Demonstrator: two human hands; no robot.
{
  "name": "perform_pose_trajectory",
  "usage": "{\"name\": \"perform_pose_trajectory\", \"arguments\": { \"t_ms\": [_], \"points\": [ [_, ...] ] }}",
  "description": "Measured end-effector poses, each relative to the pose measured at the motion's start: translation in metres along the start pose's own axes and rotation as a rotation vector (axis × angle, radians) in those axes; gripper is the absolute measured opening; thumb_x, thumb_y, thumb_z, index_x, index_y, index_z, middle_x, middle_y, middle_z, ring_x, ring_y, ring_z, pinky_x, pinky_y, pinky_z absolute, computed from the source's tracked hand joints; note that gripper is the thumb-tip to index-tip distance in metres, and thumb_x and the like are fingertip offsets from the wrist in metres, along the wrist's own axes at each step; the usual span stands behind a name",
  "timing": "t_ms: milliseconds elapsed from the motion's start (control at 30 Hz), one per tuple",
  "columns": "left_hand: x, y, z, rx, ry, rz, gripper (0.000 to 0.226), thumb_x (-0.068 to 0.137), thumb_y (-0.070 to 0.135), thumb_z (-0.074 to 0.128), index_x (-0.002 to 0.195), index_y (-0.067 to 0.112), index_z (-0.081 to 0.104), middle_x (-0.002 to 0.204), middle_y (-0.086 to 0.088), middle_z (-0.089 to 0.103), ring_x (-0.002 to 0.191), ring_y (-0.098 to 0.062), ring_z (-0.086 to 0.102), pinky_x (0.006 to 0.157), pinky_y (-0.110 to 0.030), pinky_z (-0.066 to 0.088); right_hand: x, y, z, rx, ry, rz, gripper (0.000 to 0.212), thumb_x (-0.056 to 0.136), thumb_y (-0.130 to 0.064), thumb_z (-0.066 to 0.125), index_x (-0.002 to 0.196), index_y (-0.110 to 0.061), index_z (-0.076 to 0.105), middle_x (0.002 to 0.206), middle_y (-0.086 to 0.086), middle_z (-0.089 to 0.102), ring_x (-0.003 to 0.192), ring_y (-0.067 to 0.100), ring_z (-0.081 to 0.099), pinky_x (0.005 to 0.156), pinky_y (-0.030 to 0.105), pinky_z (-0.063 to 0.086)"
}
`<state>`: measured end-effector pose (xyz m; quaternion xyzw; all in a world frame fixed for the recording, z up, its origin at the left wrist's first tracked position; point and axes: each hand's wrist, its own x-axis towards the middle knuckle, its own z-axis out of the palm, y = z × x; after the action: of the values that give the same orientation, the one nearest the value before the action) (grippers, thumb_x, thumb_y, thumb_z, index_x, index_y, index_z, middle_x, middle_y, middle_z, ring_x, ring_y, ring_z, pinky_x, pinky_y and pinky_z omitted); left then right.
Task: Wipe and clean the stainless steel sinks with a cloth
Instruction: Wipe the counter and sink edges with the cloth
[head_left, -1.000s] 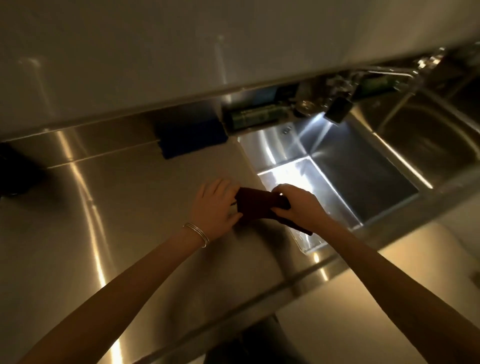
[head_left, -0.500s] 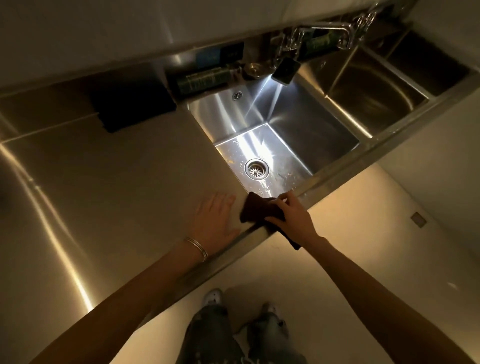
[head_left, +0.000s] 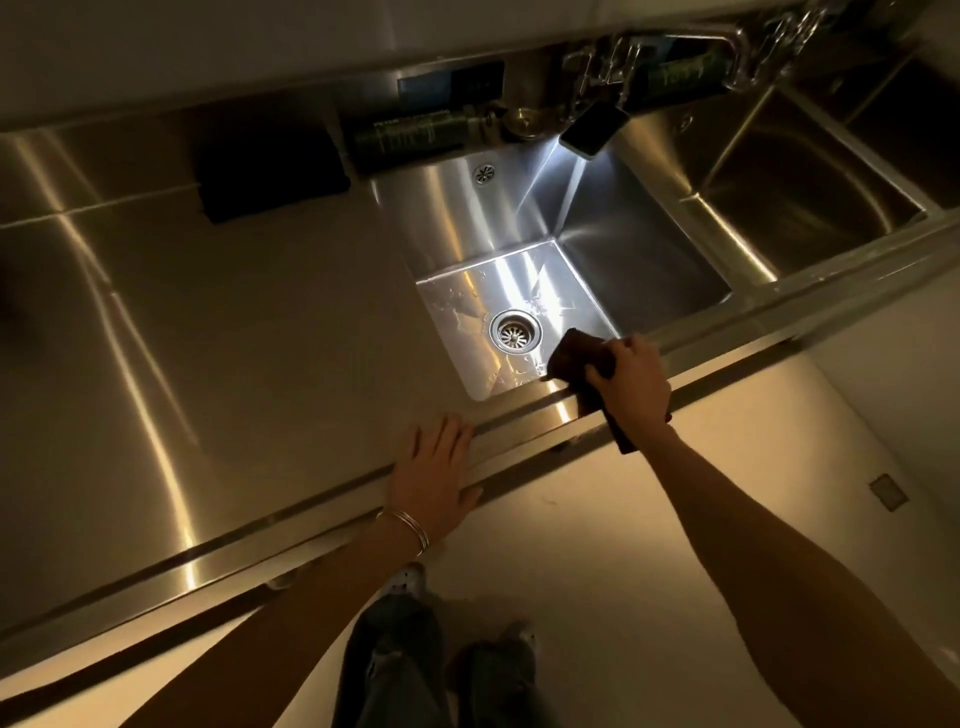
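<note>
Head view: we now hold the cloth (head_left: 574, 356) in our right hand (head_left: 631, 384) alone, fingers curled round it. A second ago both hands held it on the counter (head_left: 234, 338) left of the sink (head_left: 649, 249). Our left hand (head_left: 434, 478) has let go and lies flat, fingers straight, on the counter's front edge. The cloth sits on the sink's front rim, near the drain (head_left: 514, 331), so we judge wiping of this basin is about to start. Its long axis runs from the far-left end, pointing over the basin floor, to the near-right end hanging over the front edge.
</note>
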<state>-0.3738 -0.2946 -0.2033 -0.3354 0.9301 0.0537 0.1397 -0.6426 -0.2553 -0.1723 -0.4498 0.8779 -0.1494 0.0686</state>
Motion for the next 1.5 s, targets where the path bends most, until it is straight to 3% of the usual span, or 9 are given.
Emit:
{"name": "perform_pose_trajectory", "arguments": {
  "t_ms": [133,367,467,633,767,933,1067,1300,1500],
  "points": [
    [0.004,0.009,-0.005,-0.011,0.048,-0.047,0.077,0.092,0.057,0.031,0.149,0.012,0.006,0.157,-0.011,0.010,0.144,-0.026,0.009,0.116,-0.045,0.010,0.001,0.006,-0.003,0.010,0.035,0.027,0.041,0.093,-0.029,0.053,0.133,-0.024,0.049,0.130,0.008,0.046,0.121,0.027,0.040,0.090,0.041,0.046],
    [0.032,0.025,-0.019,-0.062,0.100,-0.080,0.072,0.094,0.055,0.031,0.148,0.010,0.015,0.156,-0.010,0.014,0.144,-0.024,0.009,0.116,-0.040,0.011,-0.030,-0.026,0.016,-0.057,-0.039,-0.195,0.040,0.090,-0.034,0.058,0.128,-0.024,0.054,0.120,0.010,0.047,0.111,0.026,0.044,0.073,0.033,0.046],
    [0.050,0.031,-0.022,-0.057,0.094,-0.045,0.075,0.093,0.057,0.030,0.148,0.008,0.014,0.156,-0.011,0.015,0.145,-0.024,0.007,0.116,-0.039,0.011,-0.018,-0.016,0.013,-0.061,-0.041,-0.174,0.039,0.089,-0.033,0.059,0.125,-0.022,0.056,0.118,0.011,0.047,0.108,0.027,0.045,0.067,0.028,0.039],
    [0.068,0.039,-0.027,-0.064,0.078,0.005,0.078,0.093,0.057,0.028,0.147,0.005,0.010,0.154,-0.013,0.019,0.142,-0.025,0.016,0.116,-0.040,0.011,0.009,0.031,-0.005,-0.010,-0.006,-0.022,0.039,0.092,-0.033,0.056,0.129,-0.022,0.053,0.125,0.011,0.044,0.116,0.026,0.043,0.084,0.034,0.046],
    [0.077,0.045,-0.034,-0.160,0.110,0.008,0.081,0.090,0.061,0.034,0.147,0.007,0.014,0.146,-0.013,0.032,0.129,-0.025,0.035,0.109,-0.035,0.025,0.027,0.051,-0.020,0.021,0.022,0.076,0.038,0.093,-0.033,0.055,0.128,-0.020,0.054,0.122,0.011,0.047,0.114,0.027,0.045,0.086,0.033,0.044],
    [0.086,0.052,-0.036,-0.229,0.121,-0.038,0.082,0.086,0.066,0.037,0.145,0.011,0.021,0.144,-0.009,0.035,0.125,-0.023,0.040,0.103,-0.035,0.033,0.015,0.031,-0.009,0.048,0.031,0.036,0.040,0.088,-0.047,0.059,0.118,-0.021,0.060,0.116,0.009,0.050,0.108,0.024,0.047,0.079,0.030,0.043],
    [0.094,0.064,-0.038,-0.215,0.126,-0.090,0.082,0.085,0.068,0.035,0.145,0.013,0.021,0.145,-0.006,0.034,0.126,-0.023,0.039,0.103,-0.037,0.031,0.012,0.026,0.000,0.051,0.045,-0.067,0.033,0.085,-0.041,0.065,0.110,-0.020,0.065,0.105,0.009,0.055,0.099,0.026,0.051,0.070,0.028,0.042],
    [0.120,0.095,-0.043,-0.189,0.128,-0.159,0.083,0.083,0.070,0.035,0.144,0.014,0.023,0.143,-0.006,0.037,0.126,-0.023,0.039,0.102,-0.038,0.030,0.055,0.097,-0.026,0.040,0.083,-0.045,0.030,0.085,-0.037,0.065,0.109,-0.018,0.065,0.104,0.009,0.054,0.099,0.025,0.050,0.067,0.026,0.035],
    [0.150,0.135,-0.060,-0.202,0.098,-0.256,0.084,0.082,0.071,0.036,0.144,0.017,0.023,0.143,-0.005,0.036,0.126,-0.026,0.037,0.105,-0.044,0.029,0.119,0.181,-0.073,0.008,0.072,0.092,0.038,0.087,-0.043,0.060,0.116,-0.018,0.059,0.109,0.010,0.049,0.104,0.027,0.048,0.076,0.038,0.047]
  ]
}}
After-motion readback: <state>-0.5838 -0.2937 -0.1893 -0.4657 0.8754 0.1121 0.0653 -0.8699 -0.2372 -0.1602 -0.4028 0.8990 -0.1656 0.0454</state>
